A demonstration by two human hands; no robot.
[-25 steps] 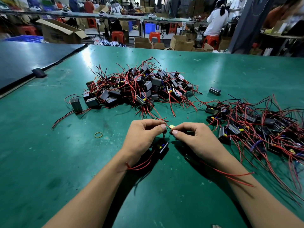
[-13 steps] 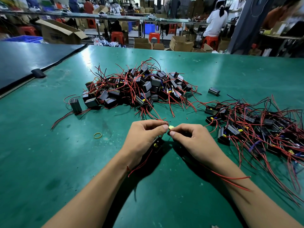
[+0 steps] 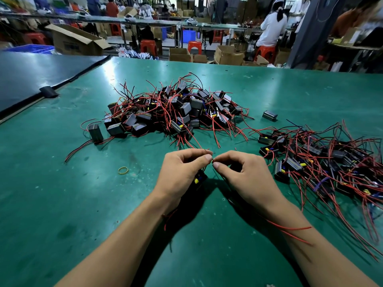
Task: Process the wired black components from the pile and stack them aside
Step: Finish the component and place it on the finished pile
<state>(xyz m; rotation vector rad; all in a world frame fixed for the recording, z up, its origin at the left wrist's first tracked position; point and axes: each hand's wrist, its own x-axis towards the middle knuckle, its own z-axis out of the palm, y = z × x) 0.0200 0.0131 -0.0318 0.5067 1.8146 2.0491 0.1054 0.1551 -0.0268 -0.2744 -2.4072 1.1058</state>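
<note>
My left hand holds a black wired component tucked under its palm, with a yellow part showing and red wires trailing under the wrist. My right hand pinches a small wire end against my left thumb tip, right between the two hands. A large pile of black components with red and black wires lies beyond my hands. A second spread of wired components lies to the right on the green table.
A yellow rubber band lies left of my hands. One loose black block sits between the piles, another at the left of the pile. A dark board covers the far left. Cardboard boxes, red stools and people fill the background.
The component has moved up closer under my left palm, and the small yellow piece seen between my fingertips is now hidden. Both hands stay together in the same spot.
</note>
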